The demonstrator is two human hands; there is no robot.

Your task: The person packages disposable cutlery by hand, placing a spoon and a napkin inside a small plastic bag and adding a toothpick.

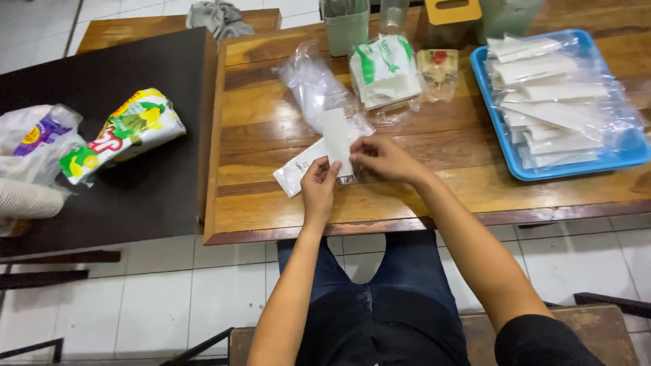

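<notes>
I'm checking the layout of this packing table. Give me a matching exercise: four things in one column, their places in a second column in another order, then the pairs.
Things:
1. blue tray
2. white folded napkin
3. green and yellow packet
4. grey cloth

Places:
A. on the dark table on the left
B. held between left hand and right hand
C. at the right end of the wooden table
D. on the far bench at the top

Pairs: 1-C, 2-B, 3-A, 4-D

A folded white paper napkin [337,139] is standing upright near the wooden table's front edge, overlapping a narrow clear plastic sleeve [296,169] that is lying flat and slanting toward the lower left
</notes>
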